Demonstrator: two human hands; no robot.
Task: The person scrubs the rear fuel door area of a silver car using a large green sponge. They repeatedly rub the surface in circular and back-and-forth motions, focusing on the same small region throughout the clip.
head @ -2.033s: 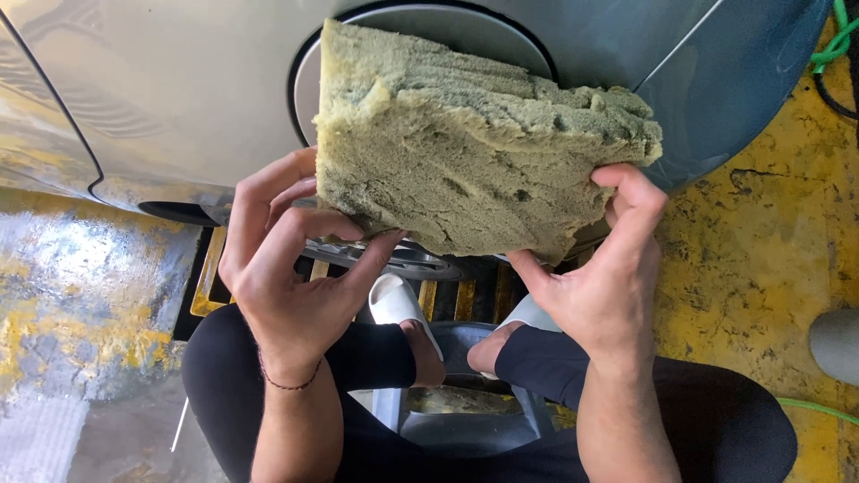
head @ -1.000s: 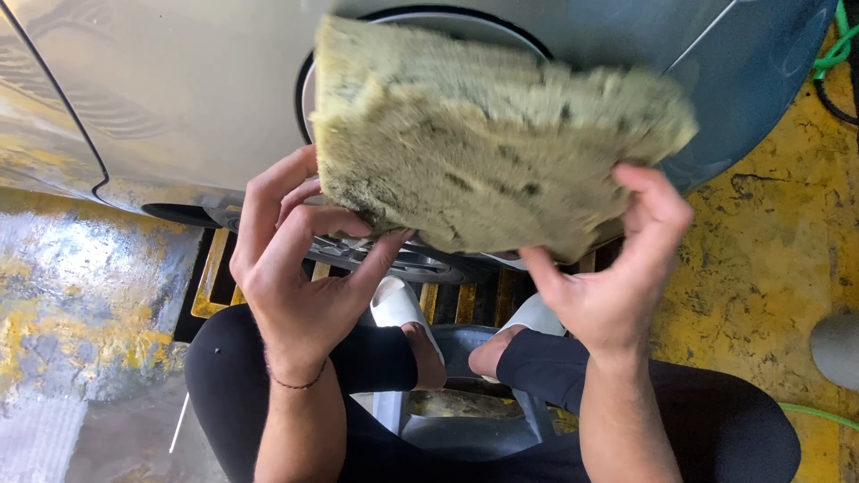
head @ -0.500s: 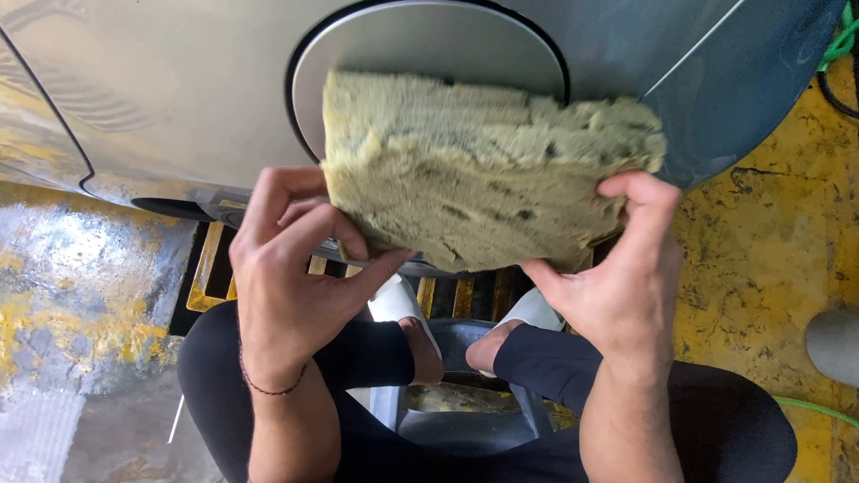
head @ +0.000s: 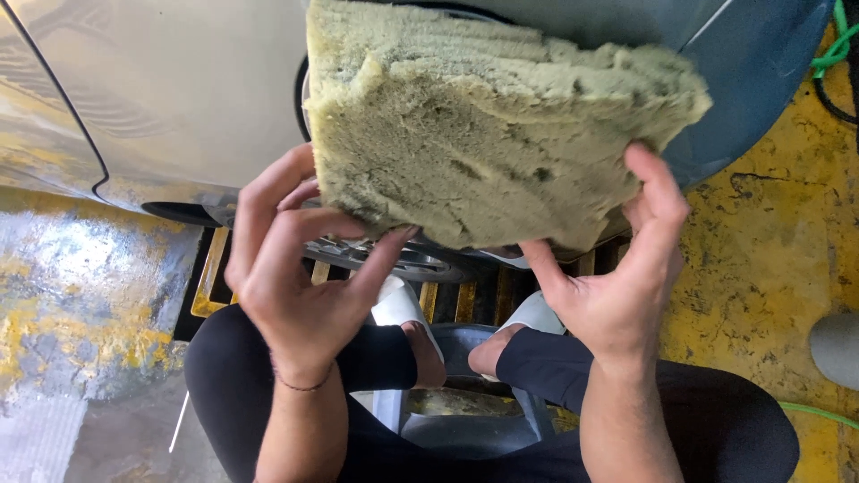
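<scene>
A thick, ragged yellow-green sponge [head: 488,134] is held up before the silver car's wheel arch [head: 300,98]. Its long axis runs from the left hand [head: 300,268] to the right hand [head: 622,286]; both grips are clamped on its lower edge.
</scene>
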